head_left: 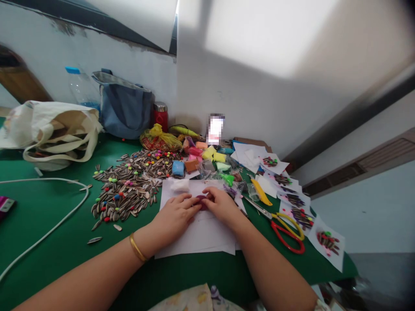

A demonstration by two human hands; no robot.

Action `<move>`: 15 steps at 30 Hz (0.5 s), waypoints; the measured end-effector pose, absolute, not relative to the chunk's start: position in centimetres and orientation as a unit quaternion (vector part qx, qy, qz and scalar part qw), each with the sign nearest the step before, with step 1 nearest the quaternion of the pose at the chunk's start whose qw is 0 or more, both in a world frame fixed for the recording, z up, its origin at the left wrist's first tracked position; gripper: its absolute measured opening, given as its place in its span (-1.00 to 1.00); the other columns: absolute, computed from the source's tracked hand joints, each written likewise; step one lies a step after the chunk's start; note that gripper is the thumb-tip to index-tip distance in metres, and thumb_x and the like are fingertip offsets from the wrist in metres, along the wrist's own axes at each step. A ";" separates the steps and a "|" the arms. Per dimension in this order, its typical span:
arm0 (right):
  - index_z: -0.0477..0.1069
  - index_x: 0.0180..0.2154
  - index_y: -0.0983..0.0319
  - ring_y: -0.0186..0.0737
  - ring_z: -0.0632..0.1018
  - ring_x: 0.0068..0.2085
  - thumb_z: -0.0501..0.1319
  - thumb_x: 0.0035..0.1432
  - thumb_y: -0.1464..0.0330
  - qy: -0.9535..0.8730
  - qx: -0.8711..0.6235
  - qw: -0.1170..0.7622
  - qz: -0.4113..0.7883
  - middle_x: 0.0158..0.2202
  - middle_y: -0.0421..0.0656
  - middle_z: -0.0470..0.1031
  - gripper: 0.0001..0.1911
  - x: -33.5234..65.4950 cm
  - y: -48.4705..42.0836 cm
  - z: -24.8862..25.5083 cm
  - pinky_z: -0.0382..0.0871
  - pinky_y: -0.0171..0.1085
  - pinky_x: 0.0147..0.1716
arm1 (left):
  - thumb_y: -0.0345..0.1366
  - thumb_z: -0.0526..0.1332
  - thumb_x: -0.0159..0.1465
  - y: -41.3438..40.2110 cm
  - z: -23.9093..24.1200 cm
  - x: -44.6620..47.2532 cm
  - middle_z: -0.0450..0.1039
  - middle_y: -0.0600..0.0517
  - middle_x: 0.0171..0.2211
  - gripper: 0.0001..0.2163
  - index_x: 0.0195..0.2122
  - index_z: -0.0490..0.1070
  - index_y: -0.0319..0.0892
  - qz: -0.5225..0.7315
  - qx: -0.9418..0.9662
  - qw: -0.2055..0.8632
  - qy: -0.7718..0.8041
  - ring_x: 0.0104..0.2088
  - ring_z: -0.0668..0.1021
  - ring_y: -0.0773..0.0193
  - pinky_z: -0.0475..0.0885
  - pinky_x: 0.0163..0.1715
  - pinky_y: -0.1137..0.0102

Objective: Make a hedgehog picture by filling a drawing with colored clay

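Both hands meet over the white paper (201,233): the left hand (173,218) and right hand (222,205) pinch a dark purple clay lump (201,199) together, steadying it against the sheet. Sunflower seeds (129,185) lie handy at ten o'clock, scissors (285,229) at three.

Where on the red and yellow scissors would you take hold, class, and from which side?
Grip the scissors by the looped handles, coming from the near right edge of the green table. The loops lie nearest the person, and the closed blades point away toward the clay packs.
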State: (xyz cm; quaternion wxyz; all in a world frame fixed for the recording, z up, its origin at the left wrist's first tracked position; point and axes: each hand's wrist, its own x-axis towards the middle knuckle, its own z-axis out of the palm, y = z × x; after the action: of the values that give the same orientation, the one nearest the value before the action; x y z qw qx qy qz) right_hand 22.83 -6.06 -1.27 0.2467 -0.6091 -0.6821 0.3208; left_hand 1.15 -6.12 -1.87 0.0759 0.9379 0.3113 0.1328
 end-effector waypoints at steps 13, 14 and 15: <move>0.52 -0.26 0.20 -0.24 0.50 -0.28 0.21 0.19 0.41 -0.716 -0.629 0.204 0.225 -0.30 -0.16 0.56 -0.89 22.5 -5.8 -0.4 0.27 -0.30 -0.28 | -0.33 0.13 0.37 -6.2 -2.3 1.2 0.33 0.02 0.25 -0.58 0.25 0.27 0.06 0.140 0.935 0.075 0.317 0.25 0.30 0.03 0.23 0.15 0.10; 0.52 -0.26 0.21 -0.23 0.50 -0.27 0.22 0.18 0.41 -0.718 -0.628 0.201 0.225 -0.30 -0.15 0.57 -0.89 22.6 -5.8 -0.3 0.28 -0.30 -0.27 | -0.33 0.13 0.36 -6.2 -2.3 1.2 0.32 0.03 0.25 -0.57 0.25 0.27 0.06 0.139 0.935 0.072 0.317 0.25 0.30 0.03 0.23 0.14 0.10; 0.52 -0.25 0.21 -0.22 0.51 -0.26 0.21 0.19 0.42 -0.719 -0.626 0.199 0.227 -0.29 -0.15 0.57 -0.89 22.6 -5.8 -0.2 0.29 -0.29 -0.25 | -0.34 0.13 0.36 -6.3 -2.3 1.2 0.32 0.03 0.25 -0.57 0.25 0.26 0.05 0.137 0.936 0.070 0.317 0.25 0.30 0.02 0.23 0.14 0.10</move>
State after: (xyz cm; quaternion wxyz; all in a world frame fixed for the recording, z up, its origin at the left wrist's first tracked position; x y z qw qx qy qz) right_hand 22.62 -5.81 -0.20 0.1990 -0.6256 -0.7194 0.2268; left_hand 1.21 -6.26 -2.31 0.0703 0.9360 0.3165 0.1370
